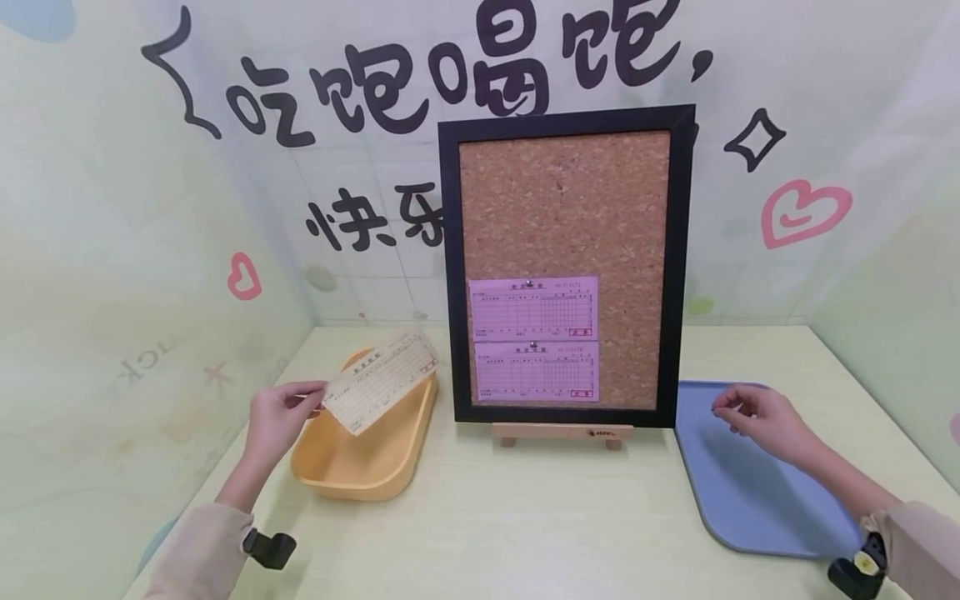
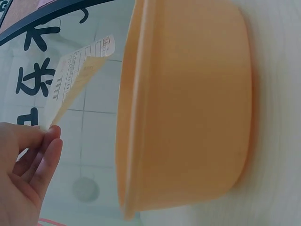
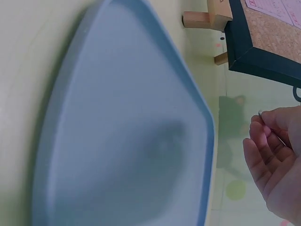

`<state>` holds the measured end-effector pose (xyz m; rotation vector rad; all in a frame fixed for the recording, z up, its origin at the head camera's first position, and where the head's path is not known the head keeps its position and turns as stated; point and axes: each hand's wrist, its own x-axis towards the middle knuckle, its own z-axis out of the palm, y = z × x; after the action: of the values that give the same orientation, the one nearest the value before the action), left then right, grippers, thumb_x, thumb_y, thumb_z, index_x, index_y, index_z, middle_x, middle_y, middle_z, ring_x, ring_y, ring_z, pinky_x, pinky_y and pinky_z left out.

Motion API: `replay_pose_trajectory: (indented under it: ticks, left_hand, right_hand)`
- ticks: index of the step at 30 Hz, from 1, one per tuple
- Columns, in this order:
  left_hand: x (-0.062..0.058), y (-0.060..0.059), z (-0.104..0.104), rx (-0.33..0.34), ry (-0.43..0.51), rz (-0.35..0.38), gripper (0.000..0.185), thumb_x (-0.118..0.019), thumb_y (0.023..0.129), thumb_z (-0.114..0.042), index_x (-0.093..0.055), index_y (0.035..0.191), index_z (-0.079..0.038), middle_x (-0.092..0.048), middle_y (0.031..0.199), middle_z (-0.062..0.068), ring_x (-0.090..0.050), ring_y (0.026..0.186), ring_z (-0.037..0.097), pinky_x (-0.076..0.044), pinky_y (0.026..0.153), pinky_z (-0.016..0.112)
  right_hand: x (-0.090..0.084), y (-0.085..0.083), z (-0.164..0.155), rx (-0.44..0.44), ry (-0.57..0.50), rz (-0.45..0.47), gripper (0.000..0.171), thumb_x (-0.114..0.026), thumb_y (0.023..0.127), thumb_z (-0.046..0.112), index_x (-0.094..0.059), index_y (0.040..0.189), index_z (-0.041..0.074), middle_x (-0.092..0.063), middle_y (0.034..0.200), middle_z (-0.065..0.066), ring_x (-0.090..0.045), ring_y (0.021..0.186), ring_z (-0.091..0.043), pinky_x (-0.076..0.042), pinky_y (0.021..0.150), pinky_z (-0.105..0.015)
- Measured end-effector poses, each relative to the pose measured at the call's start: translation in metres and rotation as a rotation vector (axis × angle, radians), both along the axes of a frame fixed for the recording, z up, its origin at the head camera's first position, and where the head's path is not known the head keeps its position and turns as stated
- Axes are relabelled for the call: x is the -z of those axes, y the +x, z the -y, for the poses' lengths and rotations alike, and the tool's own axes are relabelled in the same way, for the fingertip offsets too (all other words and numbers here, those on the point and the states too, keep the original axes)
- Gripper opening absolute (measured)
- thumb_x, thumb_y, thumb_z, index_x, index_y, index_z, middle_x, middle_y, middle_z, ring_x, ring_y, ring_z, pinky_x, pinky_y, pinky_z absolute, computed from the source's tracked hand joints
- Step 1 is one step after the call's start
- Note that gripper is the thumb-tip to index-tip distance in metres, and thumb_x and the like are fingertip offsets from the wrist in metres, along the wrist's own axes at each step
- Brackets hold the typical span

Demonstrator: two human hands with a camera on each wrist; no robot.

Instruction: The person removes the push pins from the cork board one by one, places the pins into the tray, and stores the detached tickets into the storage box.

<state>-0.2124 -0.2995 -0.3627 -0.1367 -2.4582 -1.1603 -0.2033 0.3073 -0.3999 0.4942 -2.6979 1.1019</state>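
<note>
In left hand [image 1: 276, 417]: cream slip [image 1: 378, 385], pinched near one edge between thumb and fingers. Printed with ruled lines, slanting up to the right, held in the air over orange bin [image 1: 360, 485]. Apart from bin's rim in left wrist view; yellowish underside also visible there.

In right hand [image 1: 768, 423]: small item [image 3: 260, 113], pinched at tips of thumb and index finger. Too small to tell what. Other fingers loosely bent. Held above blue tray [image 1: 780, 521], not touching it, with shadow cast on its surface.

Between bin and tray: black-framed corkboard [image 1: 570, 208], upright on wooden stand [image 1: 562, 432]. Just beside tray's far left corner. On lower left of cork: upper pink slip [image 1: 534, 312] and lower pink slip [image 1: 534, 375], stacked edge to edge. Each fixed near top middle with a pin; each marked with red box at lower right.

All on pale tabletop [image 1: 525, 517]. Behind: wall [image 1: 360, 275] with black characters and pink hearts. On both forearms: beige sleeves [image 1: 198, 554], black wrist cameras [image 1: 272, 550].
</note>
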Motion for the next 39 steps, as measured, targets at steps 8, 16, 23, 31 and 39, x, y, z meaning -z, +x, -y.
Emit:
replay_pose_trajectory:
  ticks: [8,16,23,31,39]
  left_hand:
    - [0.010,0.005,0.003,-0.107,0.021,0.061,0.017,-0.059,0.082,0.004,-0.066,0.097,0.011,-0.065,0.088,0.027,-0.056,0.055,-0.004,-0.052,0.055,0.018]
    - [0.022,0.005,0.002,-0.141,0.064,0.131,0.018,-0.057,0.082,0.006,-0.064,0.097,0.013,-0.065,0.088,0.028,-0.060,0.057,0.004,-0.052,0.056,0.017]
    - [0.031,0.006,-0.003,-0.115,0.084,0.153,0.019,-0.057,0.082,0.006,-0.063,0.098,0.014,-0.063,0.092,0.029,-0.063,0.060,0.008,-0.053,0.057,0.017]
    - [0.037,0.009,-0.009,0.012,0.056,0.235,0.024,-0.059,0.083,0.005,-0.060,0.105,0.015,-0.062,0.098,0.030,-0.067,0.072,0.026,-0.054,0.061,0.023]
    - [0.038,0.010,-0.010,0.113,-0.005,0.344,0.030,-0.063,0.079,0.005,-0.058,0.106,0.016,-0.060,0.102,0.030,-0.066,0.074,0.027,-0.055,0.062,0.027]
  right_hand:
    - [0.013,0.002,-0.006,-0.006,-0.013,0.001,0.004,-0.061,0.082,-0.001,-0.061,0.087,-0.002,-0.060,0.074,-0.008,-0.052,0.055,-0.008,-0.045,0.047,-0.022]
    - [0.022,0.004,-0.006,-0.018,-0.011,0.014,0.005,-0.060,0.083,-0.002,-0.061,0.087,-0.004,-0.059,0.071,-0.004,-0.052,0.055,-0.008,-0.045,0.046,-0.023]
    - [0.026,0.004,-0.008,-0.025,-0.013,0.006,0.005,-0.059,0.084,-0.003,-0.061,0.087,-0.005,-0.059,0.071,-0.004,-0.052,0.055,-0.008,-0.045,0.046,-0.023]
    - [0.029,0.008,-0.009,-0.013,-0.032,0.034,0.005,-0.060,0.084,0.000,-0.061,0.086,-0.004,-0.060,0.071,-0.003,-0.052,0.055,-0.008,-0.046,0.047,-0.023]
    - [0.032,0.009,-0.012,0.006,-0.017,0.032,0.004,-0.059,0.085,0.000,-0.061,0.086,-0.003,-0.059,0.069,-0.001,-0.051,0.054,-0.006,-0.044,0.046,-0.021]
